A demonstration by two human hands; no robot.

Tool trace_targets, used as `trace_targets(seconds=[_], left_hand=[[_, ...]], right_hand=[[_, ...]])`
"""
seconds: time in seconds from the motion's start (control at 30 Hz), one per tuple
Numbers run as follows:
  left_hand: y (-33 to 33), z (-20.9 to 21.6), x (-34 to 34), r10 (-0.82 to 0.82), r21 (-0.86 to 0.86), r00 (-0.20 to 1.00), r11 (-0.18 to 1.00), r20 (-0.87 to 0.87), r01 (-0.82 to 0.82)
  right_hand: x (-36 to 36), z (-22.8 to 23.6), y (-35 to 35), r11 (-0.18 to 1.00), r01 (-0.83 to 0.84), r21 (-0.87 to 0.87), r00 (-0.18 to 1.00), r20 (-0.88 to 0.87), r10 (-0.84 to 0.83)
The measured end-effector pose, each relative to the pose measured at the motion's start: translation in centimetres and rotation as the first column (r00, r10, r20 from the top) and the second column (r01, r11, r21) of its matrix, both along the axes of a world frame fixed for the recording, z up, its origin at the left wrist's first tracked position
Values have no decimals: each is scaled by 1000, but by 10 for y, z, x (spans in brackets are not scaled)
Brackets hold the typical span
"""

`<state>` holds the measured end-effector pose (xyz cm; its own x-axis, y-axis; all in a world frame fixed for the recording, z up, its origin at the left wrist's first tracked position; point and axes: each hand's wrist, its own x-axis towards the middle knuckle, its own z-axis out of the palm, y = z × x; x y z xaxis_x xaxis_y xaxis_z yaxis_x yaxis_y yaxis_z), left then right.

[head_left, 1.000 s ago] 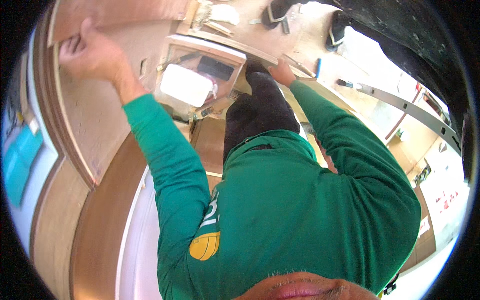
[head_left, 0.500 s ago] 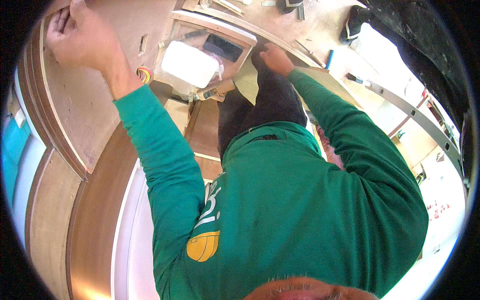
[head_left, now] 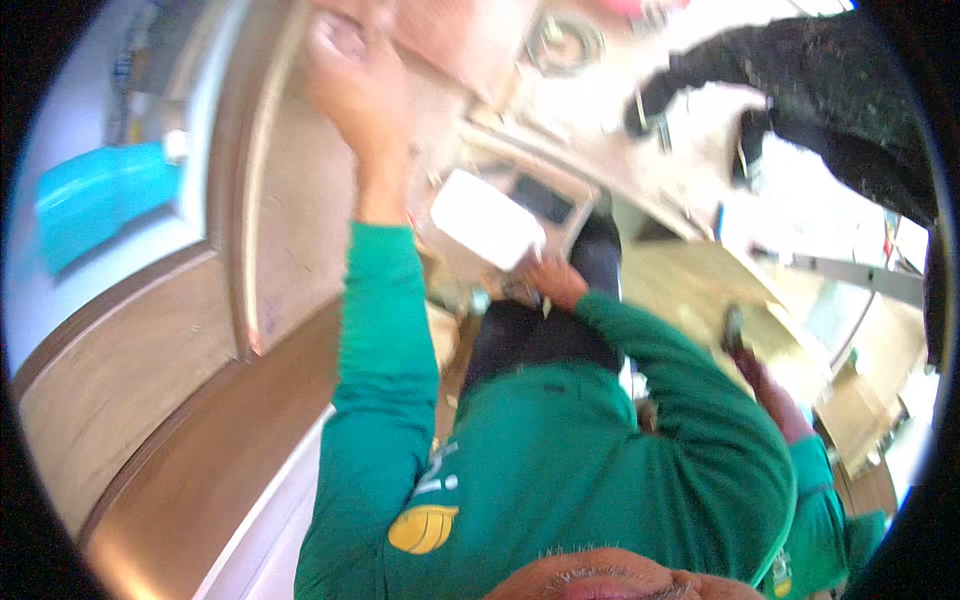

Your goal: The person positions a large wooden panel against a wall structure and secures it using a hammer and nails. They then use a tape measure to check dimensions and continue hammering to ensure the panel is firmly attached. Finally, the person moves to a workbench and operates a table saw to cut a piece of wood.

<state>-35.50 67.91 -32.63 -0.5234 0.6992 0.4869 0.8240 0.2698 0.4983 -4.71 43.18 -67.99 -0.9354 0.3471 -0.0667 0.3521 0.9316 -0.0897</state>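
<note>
My left hand (head_left: 345,60) is raised at the top left, its fingers curled on the edge of a reddish wooden board (head_left: 450,35). Beside it stands a pale wooden panel (head_left: 290,210). My right hand (head_left: 550,282) is low at my waist, against my dark trousers (head_left: 530,340). Small metal bits (head_left: 480,298) show just left of it. The picture is blurred, so I cannot make out if this hand holds anything. My green sleeves (head_left: 385,330) and green shirt fill the lower middle.
A white rectangular thing (head_left: 487,218) lies in a wooden frame beyond my right hand. A turquoise object (head_left: 95,195) sits at the far left. Another person's green-sleeved arm (head_left: 815,480) is at the lower right, and a figure in black (head_left: 810,90) at the top right.
The view has swung and blurred. My left hand stays up on the board's edge. My right hand has come down from the frame to my waist.
</note>
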Motion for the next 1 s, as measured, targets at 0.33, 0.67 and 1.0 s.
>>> trace_targets(seconds=[0.33,0.67,1.0], left_hand=[[38,-10,30,38,379,959,913,282,-147],[49,-6,56,-439,416,885,842,157,344],[51,-39,86,-628,395,762,747,157,535]], right_hand=[[1,1,-19,922,93,-375,994,83,-66],[57,230,46,423,549,-721,545,-75,-835],[-41,423,345,644,500,-579,210,-640,-739]])
